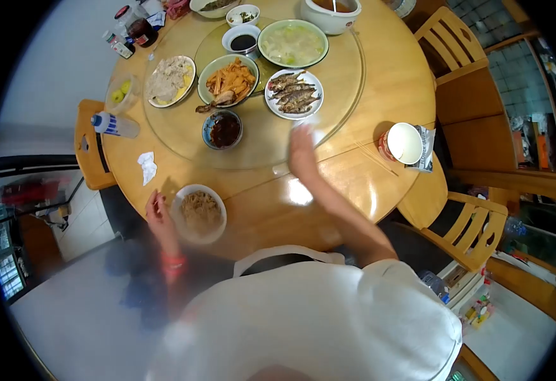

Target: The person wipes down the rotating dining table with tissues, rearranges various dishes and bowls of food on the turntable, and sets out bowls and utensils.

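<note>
My left hand [159, 219] is beside the left rim of a white bowl [221, 223] of brownish food [200, 212]; its fingers are loosely bent and apart, with nothing seen in them. A red band is on that wrist. Over the near edge of the glass turntable, my right hand [303, 151] reaches forward, just below a white plate of small fish [295, 95]. Its fingers are blurred, so their pose and anything in them cannot be made out. Left of it stands a small bowl of dark red sauce [222, 129].
The glass turntable [348, 95] also carries a soup bowl [292, 43], a bowl of orange-brown food [231, 77] and a white pot [331, 18]. Chopsticks [377, 159] and a paper cup [405, 143] are on the right. A bottle [115, 124] and tissue [146, 167] lie left.
</note>
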### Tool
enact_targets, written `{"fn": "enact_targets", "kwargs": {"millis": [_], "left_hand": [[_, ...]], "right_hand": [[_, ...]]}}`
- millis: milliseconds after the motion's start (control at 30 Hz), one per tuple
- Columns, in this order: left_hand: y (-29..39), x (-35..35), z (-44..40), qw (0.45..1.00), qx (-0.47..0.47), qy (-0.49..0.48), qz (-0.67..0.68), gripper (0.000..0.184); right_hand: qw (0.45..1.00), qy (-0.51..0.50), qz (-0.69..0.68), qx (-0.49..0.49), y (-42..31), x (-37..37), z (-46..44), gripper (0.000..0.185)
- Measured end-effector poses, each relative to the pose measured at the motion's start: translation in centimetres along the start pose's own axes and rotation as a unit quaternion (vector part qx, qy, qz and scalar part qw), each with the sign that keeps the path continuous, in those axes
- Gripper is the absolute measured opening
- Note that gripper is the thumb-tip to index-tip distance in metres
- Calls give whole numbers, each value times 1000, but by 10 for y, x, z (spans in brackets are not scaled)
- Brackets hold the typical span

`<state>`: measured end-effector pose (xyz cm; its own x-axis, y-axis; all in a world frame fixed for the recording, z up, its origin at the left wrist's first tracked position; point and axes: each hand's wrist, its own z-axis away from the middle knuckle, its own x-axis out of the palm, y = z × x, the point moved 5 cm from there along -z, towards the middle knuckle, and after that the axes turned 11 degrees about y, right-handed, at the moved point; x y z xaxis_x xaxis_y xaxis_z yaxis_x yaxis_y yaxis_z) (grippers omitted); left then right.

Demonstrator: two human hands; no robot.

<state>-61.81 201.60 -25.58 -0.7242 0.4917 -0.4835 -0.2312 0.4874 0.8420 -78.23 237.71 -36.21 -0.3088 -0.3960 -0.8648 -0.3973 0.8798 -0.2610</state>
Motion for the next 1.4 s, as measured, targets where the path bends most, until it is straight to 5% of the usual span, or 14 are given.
{"fn": "enact_targets", "kwargs": {"millis": [67,133,167,200,333,433,533,633,733,933,1133,1267,1400], "left_hand": [[38,47,6,989,-49,-86,114,29],[71,98,22,954,-115,-198,196,31],[82,120,30,929,-125,-269,223,31],[89,139,38,914,-136,-310,223,32],[87,205,68,861,-202,-396,248,37],[96,249,85,802,-322,-409,293,44],[102,301,91,806,-390,-317,313,49],[105,335,85,801,-378,-276,373,51],[109,338,78,829,-366,-187,379,54],[113,341,73,845,-389,-110,350,48],[100,274,106,872,-371,-117,296,46],[91,209,143,867,-391,-108,289,46],[85,180,161,864,-389,-131,290,47]], "right_hand": [[963,36,-262,40,-47,27,19,52],[963,-120,-191,-146,-97,-9,5,52],[956,-147,-208,-146,-92,-7,6,51],[950,-151,-260,-81,-72,0,9,50],[989,-89,-101,56,78,2,-21,50],[997,-53,-58,-16,125,-21,-79,51],[987,-118,-103,-27,145,-4,-116,52],[973,-108,-114,-172,130,-8,-100,54],[960,-145,-132,-202,152,-16,-114,53],[988,-77,-68,-118,182,26,-175,53],[953,-135,-162,-218,116,8,-113,56],[932,-127,-179,-290,85,18,-148,54],[944,-116,-248,-186,56,74,-196,50]]}}
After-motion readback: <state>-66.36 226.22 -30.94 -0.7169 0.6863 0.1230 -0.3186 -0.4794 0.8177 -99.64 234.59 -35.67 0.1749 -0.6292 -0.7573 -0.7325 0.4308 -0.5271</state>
